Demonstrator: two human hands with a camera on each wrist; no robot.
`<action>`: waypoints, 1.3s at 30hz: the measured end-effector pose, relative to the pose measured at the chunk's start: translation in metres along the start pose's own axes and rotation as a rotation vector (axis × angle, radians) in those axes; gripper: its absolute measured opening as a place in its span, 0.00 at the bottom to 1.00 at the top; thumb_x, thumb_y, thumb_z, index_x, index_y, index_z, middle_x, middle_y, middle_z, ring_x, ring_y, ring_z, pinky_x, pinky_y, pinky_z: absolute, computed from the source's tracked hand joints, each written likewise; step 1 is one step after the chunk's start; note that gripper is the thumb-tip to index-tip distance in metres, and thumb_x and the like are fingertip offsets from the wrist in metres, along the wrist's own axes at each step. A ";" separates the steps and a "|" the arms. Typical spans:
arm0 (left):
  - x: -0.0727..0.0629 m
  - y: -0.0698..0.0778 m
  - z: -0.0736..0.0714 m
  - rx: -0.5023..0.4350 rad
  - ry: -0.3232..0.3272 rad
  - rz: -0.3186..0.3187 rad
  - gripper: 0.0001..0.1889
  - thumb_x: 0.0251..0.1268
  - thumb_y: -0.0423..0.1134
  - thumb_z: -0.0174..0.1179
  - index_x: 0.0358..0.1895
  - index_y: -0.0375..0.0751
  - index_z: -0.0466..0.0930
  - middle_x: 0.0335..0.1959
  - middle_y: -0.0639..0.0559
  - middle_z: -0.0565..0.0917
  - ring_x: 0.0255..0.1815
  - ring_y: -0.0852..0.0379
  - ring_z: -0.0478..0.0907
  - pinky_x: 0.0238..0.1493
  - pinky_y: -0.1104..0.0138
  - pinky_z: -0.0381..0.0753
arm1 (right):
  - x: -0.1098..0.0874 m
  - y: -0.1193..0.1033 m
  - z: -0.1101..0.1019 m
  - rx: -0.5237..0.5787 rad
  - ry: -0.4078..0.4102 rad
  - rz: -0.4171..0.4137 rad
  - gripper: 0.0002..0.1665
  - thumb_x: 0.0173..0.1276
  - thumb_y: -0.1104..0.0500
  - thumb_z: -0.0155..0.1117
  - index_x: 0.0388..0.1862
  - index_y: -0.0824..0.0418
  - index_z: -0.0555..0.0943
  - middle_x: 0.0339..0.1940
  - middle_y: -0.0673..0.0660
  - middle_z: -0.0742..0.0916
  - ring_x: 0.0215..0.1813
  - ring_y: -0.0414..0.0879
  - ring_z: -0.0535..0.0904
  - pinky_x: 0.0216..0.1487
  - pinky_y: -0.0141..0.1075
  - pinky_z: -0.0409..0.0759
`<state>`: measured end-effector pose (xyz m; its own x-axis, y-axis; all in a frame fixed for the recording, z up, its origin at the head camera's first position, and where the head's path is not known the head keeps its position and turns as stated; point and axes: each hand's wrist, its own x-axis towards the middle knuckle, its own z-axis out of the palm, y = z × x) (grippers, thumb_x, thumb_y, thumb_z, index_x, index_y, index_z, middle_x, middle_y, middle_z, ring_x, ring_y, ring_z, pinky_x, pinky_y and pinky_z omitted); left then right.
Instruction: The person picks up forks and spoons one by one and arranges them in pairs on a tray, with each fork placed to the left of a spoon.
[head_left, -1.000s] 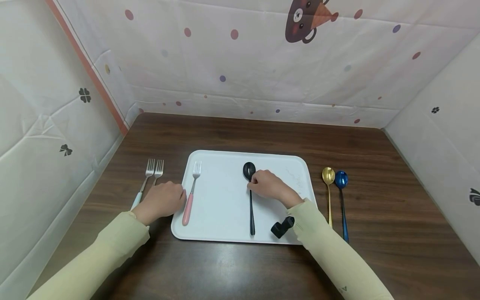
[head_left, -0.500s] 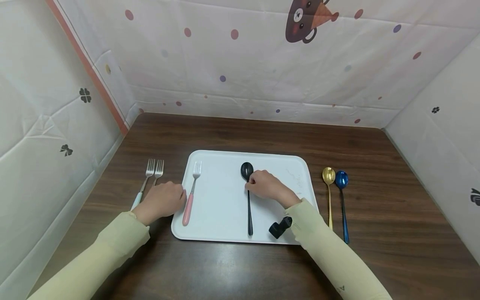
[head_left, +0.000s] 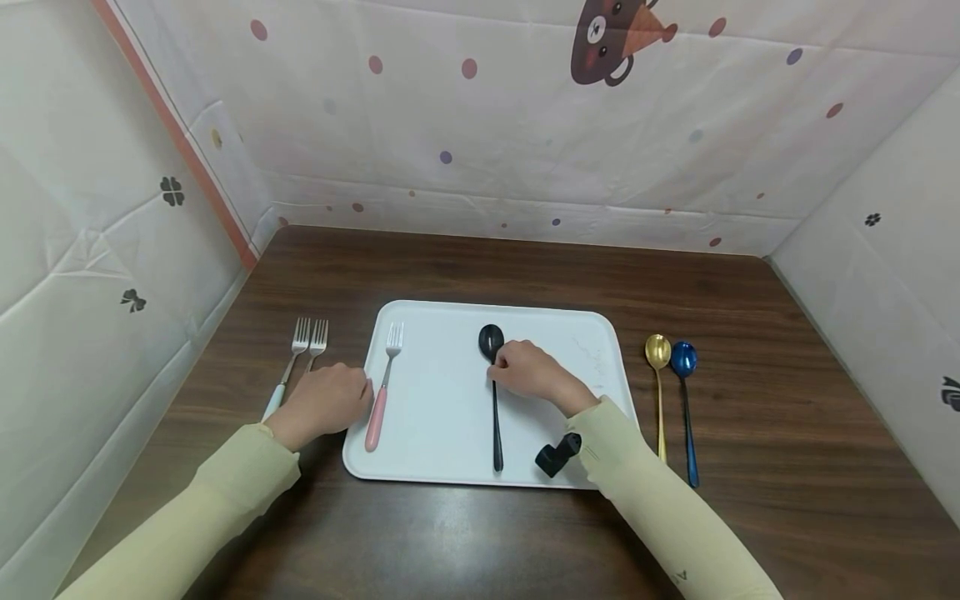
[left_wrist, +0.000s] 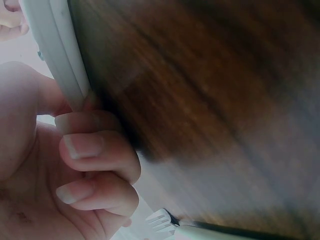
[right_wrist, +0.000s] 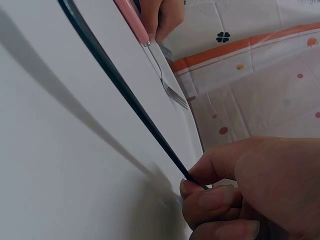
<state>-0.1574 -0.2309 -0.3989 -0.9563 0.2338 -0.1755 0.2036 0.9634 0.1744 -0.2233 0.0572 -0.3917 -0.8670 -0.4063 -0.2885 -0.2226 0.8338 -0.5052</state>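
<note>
My right hand point(head_left: 532, 371) pinches a black spoon point(head_left: 497, 433) just below its bowl, between thumb and fingers. The spoon points away from me over the right half of a white tray point(head_left: 435, 400). In the right wrist view, the spoon's handle point(right_wrist: 125, 90) runs apart from its shadow, so it hangs a little above the surface. At the tray's left side, my left hand point(head_left: 322, 404) holds the rim; the left wrist view has thumb and curled fingers around the tray edge point(left_wrist: 62, 57). A pink-handled fork point(head_left: 377, 421) lies on the tray close to that hand.
Left of the tray lie a fork with a pale handle point(head_left: 276, 400) and another fork point(head_left: 318, 335), partly hidden by my left hand. A gold spoon point(head_left: 657, 354) and a blue spoon point(head_left: 684, 362) lie right of it. Printed cloth walls point(head_left: 495, 125) enclose the wooden table point(head_left: 480, 262).
My right hand has shifted slightly left with the black spoon, bringing it a bit nearer the tray's middle. The left hand and the tray stay where they were.
</note>
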 end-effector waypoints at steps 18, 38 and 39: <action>0.001 -0.001 0.002 0.005 -0.004 -0.007 0.18 0.69 0.40 0.45 0.20 0.42 0.73 0.13 0.50 0.67 0.15 0.56 0.64 0.16 0.65 0.62 | 0.004 -0.006 0.002 -0.004 -0.009 -0.001 0.19 0.69 0.56 0.57 0.16 0.56 0.76 0.14 0.49 0.72 0.21 0.41 0.67 0.25 0.32 0.63; 0.001 -0.002 0.003 0.002 -0.002 -0.005 0.18 0.69 0.40 0.44 0.19 0.42 0.72 0.13 0.50 0.66 0.15 0.56 0.64 0.16 0.65 0.62 | 0.008 -0.015 0.006 -0.002 -0.012 -0.029 0.21 0.70 0.55 0.57 0.14 0.56 0.74 0.13 0.48 0.71 0.20 0.41 0.66 0.25 0.32 0.63; 0.002 -0.002 0.003 0.002 -0.001 -0.005 0.18 0.69 0.39 0.44 0.18 0.42 0.72 0.13 0.50 0.66 0.15 0.56 0.64 0.16 0.65 0.62 | 0.008 -0.015 0.006 -0.002 -0.011 -0.029 0.21 0.70 0.55 0.56 0.14 0.55 0.74 0.13 0.48 0.71 0.20 0.41 0.66 0.25 0.31 0.63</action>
<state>-0.1586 -0.2319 -0.4025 -0.9569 0.2296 -0.1776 0.1997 0.9648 0.1712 -0.2238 0.0390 -0.3916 -0.8552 -0.4346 -0.2825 -0.2488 0.8223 -0.5118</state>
